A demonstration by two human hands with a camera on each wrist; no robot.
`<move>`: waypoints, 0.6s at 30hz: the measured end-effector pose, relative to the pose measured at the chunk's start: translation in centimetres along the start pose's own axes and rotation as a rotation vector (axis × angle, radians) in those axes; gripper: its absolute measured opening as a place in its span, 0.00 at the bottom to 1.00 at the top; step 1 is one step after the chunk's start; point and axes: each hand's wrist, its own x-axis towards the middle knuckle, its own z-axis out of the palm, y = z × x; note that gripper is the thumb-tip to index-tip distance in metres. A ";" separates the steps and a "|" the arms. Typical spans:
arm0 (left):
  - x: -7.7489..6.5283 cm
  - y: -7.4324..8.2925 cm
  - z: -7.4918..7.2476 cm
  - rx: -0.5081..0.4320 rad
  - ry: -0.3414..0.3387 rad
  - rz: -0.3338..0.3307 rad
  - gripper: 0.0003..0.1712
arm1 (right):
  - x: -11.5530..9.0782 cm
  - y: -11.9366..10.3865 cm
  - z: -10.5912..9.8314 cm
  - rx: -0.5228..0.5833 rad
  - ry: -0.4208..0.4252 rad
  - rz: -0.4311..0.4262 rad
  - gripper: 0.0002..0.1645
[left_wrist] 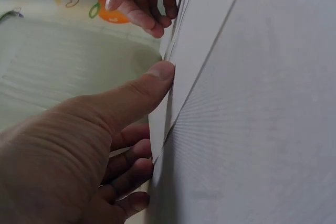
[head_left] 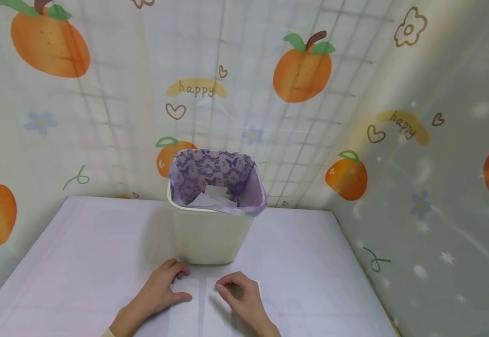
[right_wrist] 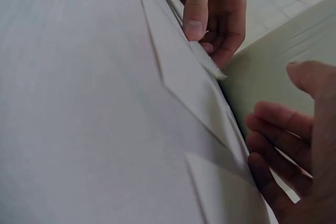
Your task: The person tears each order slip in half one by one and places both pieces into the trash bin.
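Note:
My left hand (head_left: 156, 290) rests at a white paper strip (head_left: 187, 316) on the table, thumb and fingers spread apart. In the left wrist view its thumb touches the paper's edge, the other fingers loosely bent beside it. My right hand (head_left: 247, 302) hovers over a second white paper strip (head_left: 215, 316), which lies parallel to the first with a narrow gap between. The right wrist view shows the thumb apart from the loosely bent fingers (right_wrist: 278, 140), with nothing held. Just beyond both hands stands a cream bin (head_left: 210, 236).
A purple butterfly-patterned liner (head_left: 210, 164) covers the bin's inside, and several white paper pieces (head_left: 215, 196) lie in it. The pale table (head_left: 101, 252) meets a curtain (head_left: 130, 150) printed with oranges at the back and sides.

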 end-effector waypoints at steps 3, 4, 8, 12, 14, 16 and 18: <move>0.2 0.5 -0.2 -0.008 -0.008 0.008 0.29 | 0.1 -0.1 -0.1 -0.002 0.001 0.002 0.04; 0.3 0.6 -0.3 -0.014 -0.016 0.008 0.28 | 0.1 -0.1 -0.1 -0.003 0.002 0.011 0.04; 0.3 0.5 -0.2 -0.018 -0.071 -0.003 0.23 | 0.0 -0.2 -0.2 0.007 0.011 0.109 0.04; 0.1 -0.3 0.3 -0.023 -0.095 -0.006 0.22 | -0.1 -0.3 -0.1 0.036 0.003 0.221 0.03; -0.1 -0.8 0.5 -0.046 -0.088 -0.021 0.22 | -0.1 -0.3 -0.1 0.040 -0.007 0.238 0.03; -0.3 -1.0 0.7 -0.103 -0.081 -0.077 0.21 | -0.2 -0.2 -0.1 0.040 -0.011 0.232 0.03; -0.3 -1.1 0.7 -0.196 -0.075 -0.161 0.20 | -0.2 -0.2 -0.2 0.036 -0.009 0.229 0.04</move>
